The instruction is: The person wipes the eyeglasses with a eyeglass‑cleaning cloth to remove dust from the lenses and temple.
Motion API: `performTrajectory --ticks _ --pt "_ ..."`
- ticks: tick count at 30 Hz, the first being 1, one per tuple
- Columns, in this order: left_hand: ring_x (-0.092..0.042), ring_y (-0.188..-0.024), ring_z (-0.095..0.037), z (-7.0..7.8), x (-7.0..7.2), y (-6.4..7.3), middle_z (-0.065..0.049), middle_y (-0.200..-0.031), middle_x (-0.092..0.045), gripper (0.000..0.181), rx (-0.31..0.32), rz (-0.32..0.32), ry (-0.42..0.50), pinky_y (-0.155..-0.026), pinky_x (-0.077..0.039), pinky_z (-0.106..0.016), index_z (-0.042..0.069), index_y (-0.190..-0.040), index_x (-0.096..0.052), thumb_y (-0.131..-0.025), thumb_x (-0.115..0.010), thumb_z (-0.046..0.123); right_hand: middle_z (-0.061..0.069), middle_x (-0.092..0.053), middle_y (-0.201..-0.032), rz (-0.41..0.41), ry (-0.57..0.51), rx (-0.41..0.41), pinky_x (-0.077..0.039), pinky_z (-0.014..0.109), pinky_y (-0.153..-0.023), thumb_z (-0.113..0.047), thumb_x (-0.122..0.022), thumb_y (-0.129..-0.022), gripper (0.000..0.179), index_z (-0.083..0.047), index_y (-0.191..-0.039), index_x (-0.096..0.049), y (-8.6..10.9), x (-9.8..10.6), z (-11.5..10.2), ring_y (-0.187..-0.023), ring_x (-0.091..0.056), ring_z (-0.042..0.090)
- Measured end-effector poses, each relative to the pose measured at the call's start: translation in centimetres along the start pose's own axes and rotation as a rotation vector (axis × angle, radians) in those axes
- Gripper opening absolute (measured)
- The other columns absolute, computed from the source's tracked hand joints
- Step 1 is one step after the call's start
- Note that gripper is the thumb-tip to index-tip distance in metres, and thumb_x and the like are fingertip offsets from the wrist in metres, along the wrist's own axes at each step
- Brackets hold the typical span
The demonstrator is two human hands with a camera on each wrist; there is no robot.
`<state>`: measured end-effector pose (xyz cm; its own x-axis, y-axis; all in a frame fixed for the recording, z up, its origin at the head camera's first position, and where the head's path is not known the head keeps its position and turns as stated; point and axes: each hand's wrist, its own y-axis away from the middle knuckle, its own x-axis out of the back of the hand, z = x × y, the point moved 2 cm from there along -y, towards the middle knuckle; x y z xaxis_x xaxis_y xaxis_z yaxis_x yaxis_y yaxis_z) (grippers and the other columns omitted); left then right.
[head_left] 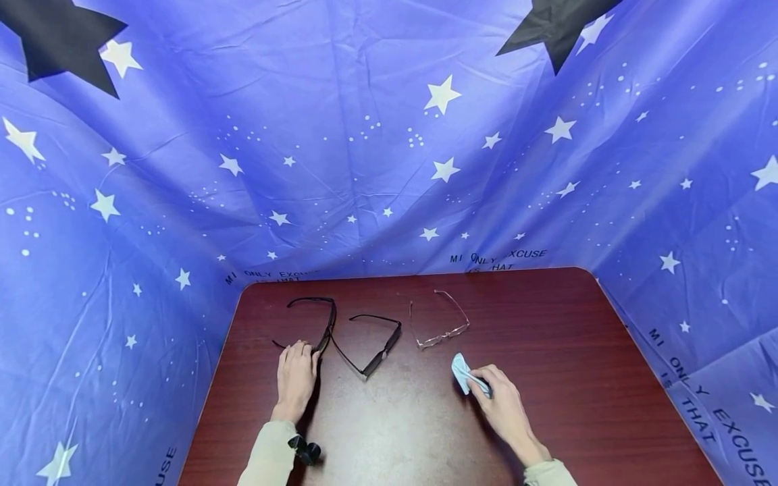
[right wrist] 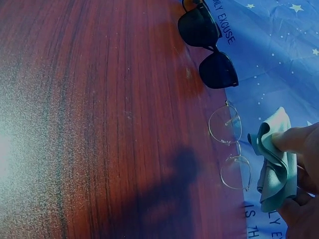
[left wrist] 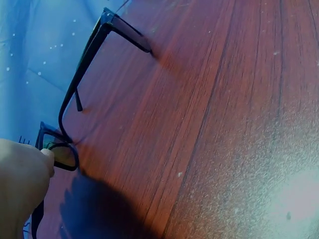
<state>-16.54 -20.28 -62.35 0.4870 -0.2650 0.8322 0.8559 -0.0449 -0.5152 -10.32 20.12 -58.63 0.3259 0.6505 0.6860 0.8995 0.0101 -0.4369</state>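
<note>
At the left of the table, my left hand [head_left: 296, 378] holds the near end of a pair of black-framed glasses [head_left: 331, 320]. In the left wrist view a fingertip lies against one lens of these glasses [left wrist: 65, 157]. A light blue-green cloth [head_left: 460, 373] is pinched between the thumb and fingers of my right hand [head_left: 504, 405]. Folds of the cloth [right wrist: 278, 164] stick out past the fingertips in the right wrist view. Just beyond the cloth are thin-rimmed clear glasses [head_left: 448, 335], temples unfolded. Black sunglasses [head_left: 383, 351] with dark lenses lie between the other two pairs.
All three pairs lie on a dark red-brown wooden table [head_left: 577, 351] with rounded far corners. A blue curtain [head_left: 365, 135] with white stars hangs around the back and sides. A small black device [head_left: 305, 449] is on the left wrist.
</note>
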Motion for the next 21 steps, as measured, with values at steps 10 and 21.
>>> performTrajectory --ticks 10,21 --pt "-0.062 -0.078 -0.036 0.1 0.4 0.2 -0.013 -0.079 -0.059 0.018 -0.067 0.03 0.003 -0.079 -0.052 -0.045 0.001 -0.085 -0.059 -0.089 -0.074 0.008 -0.007 -0.068 -0.093 0.002 -0.033 0.001 -0.043 0.013 -0.076 0.001 -0.081 -0.084 0.019 -0.011 -0.096 -0.074 0.1 0.0 -0.5 -0.084 -0.064 0.01" --pt "-0.064 -0.082 -0.038 0.6 2.0 0.6 -0.016 -0.084 -0.064 0.01 -0.002 0.111 0.121 -0.079 -0.053 -0.049 -0.002 -0.092 -0.065 -0.089 -0.072 0.004 -0.004 -0.069 -0.096 0.003 -0.061 0.021 -0.046 0.014 -0.078 0.0 -0.081 -0.084 0.019 -0.011 -0.097 -0.072 0.0 -0.2 -0.8 -0.086 -0.065 0.011"
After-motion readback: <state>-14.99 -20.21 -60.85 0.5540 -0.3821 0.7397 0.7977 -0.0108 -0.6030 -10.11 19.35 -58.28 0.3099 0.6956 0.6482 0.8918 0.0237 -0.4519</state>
